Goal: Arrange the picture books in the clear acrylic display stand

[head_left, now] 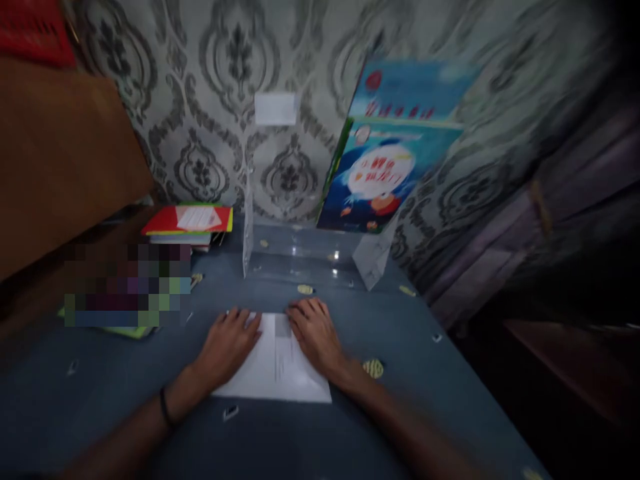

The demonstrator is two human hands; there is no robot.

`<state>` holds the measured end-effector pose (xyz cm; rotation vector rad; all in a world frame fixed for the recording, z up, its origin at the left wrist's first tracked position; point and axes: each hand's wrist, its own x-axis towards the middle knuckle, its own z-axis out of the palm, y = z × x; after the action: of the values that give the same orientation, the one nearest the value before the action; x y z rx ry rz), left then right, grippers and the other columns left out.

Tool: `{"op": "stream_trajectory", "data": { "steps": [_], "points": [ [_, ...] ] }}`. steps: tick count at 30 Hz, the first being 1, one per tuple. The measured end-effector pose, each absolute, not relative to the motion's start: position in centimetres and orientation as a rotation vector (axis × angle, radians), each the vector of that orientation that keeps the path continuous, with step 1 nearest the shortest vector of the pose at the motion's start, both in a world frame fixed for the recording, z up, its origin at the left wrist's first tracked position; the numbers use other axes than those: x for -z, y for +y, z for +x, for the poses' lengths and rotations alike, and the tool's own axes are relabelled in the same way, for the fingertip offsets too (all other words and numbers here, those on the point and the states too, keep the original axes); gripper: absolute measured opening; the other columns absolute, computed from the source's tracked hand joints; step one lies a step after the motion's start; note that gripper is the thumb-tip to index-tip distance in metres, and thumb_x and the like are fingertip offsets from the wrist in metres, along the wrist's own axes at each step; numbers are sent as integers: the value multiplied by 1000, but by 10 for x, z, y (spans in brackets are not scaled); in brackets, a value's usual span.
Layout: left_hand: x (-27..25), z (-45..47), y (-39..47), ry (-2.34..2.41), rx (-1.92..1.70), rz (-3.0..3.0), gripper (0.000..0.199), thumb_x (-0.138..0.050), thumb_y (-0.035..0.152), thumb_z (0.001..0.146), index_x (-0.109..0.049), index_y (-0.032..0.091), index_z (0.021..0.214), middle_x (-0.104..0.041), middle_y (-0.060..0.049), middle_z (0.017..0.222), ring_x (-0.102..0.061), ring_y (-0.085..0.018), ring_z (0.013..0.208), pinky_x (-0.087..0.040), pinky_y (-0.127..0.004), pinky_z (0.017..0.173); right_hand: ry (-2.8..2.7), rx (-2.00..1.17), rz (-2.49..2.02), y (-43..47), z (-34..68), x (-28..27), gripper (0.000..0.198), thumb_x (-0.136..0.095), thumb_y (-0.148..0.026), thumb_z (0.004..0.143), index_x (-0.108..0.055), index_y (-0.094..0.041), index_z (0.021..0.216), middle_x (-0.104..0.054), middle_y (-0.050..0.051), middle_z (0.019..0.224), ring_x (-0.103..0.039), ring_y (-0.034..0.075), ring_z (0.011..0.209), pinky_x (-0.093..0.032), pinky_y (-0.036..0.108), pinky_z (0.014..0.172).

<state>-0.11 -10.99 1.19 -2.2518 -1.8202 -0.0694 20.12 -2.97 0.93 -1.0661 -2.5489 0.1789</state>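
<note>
Blue-grey patterned tablecloth (280,440); flat on it, white printed paper sheet (270,383). Left hand (230,347) rests palm-down on its left side, slightly spread; right hand (317,337) opposite, likewise. Beyond: clear plastic stand (371,263), blue-covered illustrated book (385,173).

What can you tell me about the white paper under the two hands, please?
The white paper lies on the blue-grey tabletop. It looks thin, with a vertical line near its middle, a grey block near the far edge and faint print, too blurred to read. The left hand lies over its left part, the right hand over its right, each partly hiding it.
</note>
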Motion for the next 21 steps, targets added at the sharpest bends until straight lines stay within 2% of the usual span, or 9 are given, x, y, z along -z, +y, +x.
{"op": "stream_trajectory", "data": {
  "steps": [4, 6, 8, 17, 21],
  "points": [
    [-20, -8, -108, -1906, 4, -2333, 39, -43, 21, 103, -58, 21, 139, -67, -13, 119, -61, -28, 111, -51, -44, 94, -2613, -371, -769, -64, 179, 9, 46, -45, -26, 104, -50, -12, 147, -51, 19, 153, -45, 29, 144, -39, 52, 119],
    [-20, -10, -109, -1927, 2, -2355, 41, -44, 19, 102, -56, 21, 141, -66, -13, 122, -59, -28, 112, -50, -43, 94, -2639, -455, -690, -76, 174, 19, 56, -45, -31, 104, -37, -10, 156, -41, 19, 160, -35, 29, 151, -38, 52, 122],
    [-20, -10, -110, -1937, 2, -2365, 41, -43, 18, 102, -56, 21, 141, -65, -14, 124, -59, -28, 111, -49, -42, 94, -2650, -476, -686, -79, 176, 25, 61, -45, -34, 104, -31, -10, 159, -38, 19, 162, -31, 29, 153, -35, 53, 123],
    [-21, -8, -110, -1931, -26, -2365, 41, -40, 13, 101, -55, 16, 140, -66, -14, 120, -59, -28, 113, -47, -41, 95, -2568, -344, -956, -54, 211, 34, 60, -41, -45, 105, -41, -13, 156, -44, 19, 158, -37, 32, 150, -35, 57, 122],
    [-12, -6, -110, -1809, 87, -2456, 39, -38, 19, 105, -52, 13, 141, -63, -15, 135, -58, -26, 123, -45, -42, 102, -2502, -244, -957, -42, 218, 51, 59, -38, -49, 104, -48, -15, 151, -50, 18, 154, -44, 31, 146, -39, 55, 119]
  ]
}}
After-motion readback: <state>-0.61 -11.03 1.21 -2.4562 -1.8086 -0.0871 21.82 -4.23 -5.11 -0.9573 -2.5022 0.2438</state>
